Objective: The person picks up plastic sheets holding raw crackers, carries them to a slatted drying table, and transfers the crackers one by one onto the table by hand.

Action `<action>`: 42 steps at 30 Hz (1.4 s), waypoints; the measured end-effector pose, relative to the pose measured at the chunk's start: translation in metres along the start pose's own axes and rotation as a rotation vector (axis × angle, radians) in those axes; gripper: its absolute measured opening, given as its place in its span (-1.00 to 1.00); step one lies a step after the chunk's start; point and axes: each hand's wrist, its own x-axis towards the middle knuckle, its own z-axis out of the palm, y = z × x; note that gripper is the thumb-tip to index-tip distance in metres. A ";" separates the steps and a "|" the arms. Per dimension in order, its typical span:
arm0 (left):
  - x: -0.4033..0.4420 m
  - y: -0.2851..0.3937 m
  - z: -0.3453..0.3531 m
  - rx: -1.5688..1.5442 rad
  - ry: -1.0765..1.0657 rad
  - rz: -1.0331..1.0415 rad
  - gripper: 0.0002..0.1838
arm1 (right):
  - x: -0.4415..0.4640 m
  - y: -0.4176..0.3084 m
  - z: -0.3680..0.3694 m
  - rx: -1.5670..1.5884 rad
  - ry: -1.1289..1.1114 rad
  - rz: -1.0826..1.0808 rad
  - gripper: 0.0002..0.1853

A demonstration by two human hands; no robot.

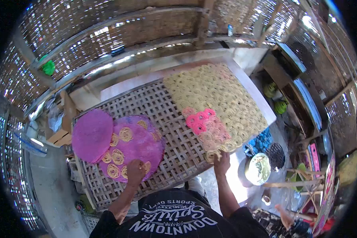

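Observation:
My left hand [136, 171] is closed above a round purple-pink mat [150, 144], its fingers curled downward, and what they hold is hidden. Several pale yellow coils that look like noodle strands, one a coil [125, 134], lie scattered on this mat. A second purple-pink disc [92, 135] overlaps its left side. My right hand [222, 162] pinches a pale yellow coil [211, 156] at the near corner of a dense sheet of coils [218, 93]. Bright pink coils [200, 121] and paler pink ones sit within that sheet.
Everything lies on a woven bamboo rack [176, 152], with a white board edge [261, 109] under the coils. On the right floor stand a white bucket [258, 169], a dark perforated round thing [275, 154] and blue material [261, 139]. Another person's limb [285, 216] shows lower right.

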 end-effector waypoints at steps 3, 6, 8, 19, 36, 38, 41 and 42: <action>-0.012 0.025 -0.006 -0.236 0.042 -0.094 -0.83 | -0.015 -0.025 0.002 0.111 -0.016 0.075 -0.70; -0.023 0.052 -0.008 -0.343 -0.042 -0.077 -0.83 | -0.046 -0.065 0.018 0.347 -0.569 0.188 -0.66; -0.028 0.079 -0.001 -0.408 -0.139 0.018 -0.80 | -0.073 -0.058 0.054 0.622 -0.913 0.358 -0.62; 0.087 -0.029 -0.005 -0.079 0.570 -0.069 -0.48 | 0.022 -0.079 0.072 1.021 -0.953 0.305 -0.74; 0.154 -0.051 0.004 0.030 0.322 -0.539 -0.51 | 0.290 -0.273 0.285 0.446 -0.696 -0.586 -0.63; 0.154 -0.042 -0.003 0.046 0.332 -0.485 -0.49 | 0.309 -0.276 0.315 0.366 -0.636 -0.604 -0.64; 0.154 -0.013 -0.016 -0.004 0.377 -0.443 -0.48 | 0.337 -0.277 0.339 0.187 -0.483 -0.731 -0.64; 0.156 -0.006 -0.015 -0.034 0.396 -0.436 -0.48 | 0.341 -0.278 0.332 0.142 -0.387 -0.781 -0.64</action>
